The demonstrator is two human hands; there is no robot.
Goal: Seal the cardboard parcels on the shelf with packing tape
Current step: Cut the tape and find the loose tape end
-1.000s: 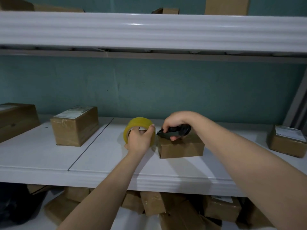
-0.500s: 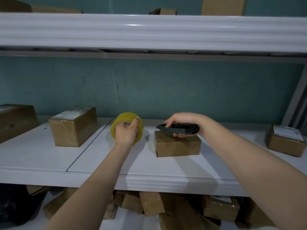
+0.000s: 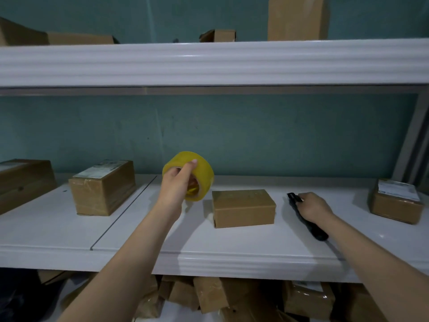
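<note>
A small flat cardboard parcel (image 3: 243,208) lies in the middle of the white shelf (image 3: 209,249). Left of it and raised above the shelf, my left hand (image 3: 176,189) grips a yellow roll of packing tape (image 3: 195,175), fingers hooked over its rim. To the parcel's right, my right hand (image 3: 313,206) holds a black utility knife (image 3: 306,219) low against the shelf surface, its tip pointing away from me. Neither hand touches the parcel.
A taller labelled box (image 3: 102,187) stands to the left and a large box (image 3: 23,180) at the far left. Another labelled box (image 3: 397,201) sits at the right by the shelf post. More boxes fill the shelf above and the floor below.
My right hand has carried the knife off the parcel's top and down to the shelf on its right. My left hand has pulled the tape roll away to the left and up.
</note>
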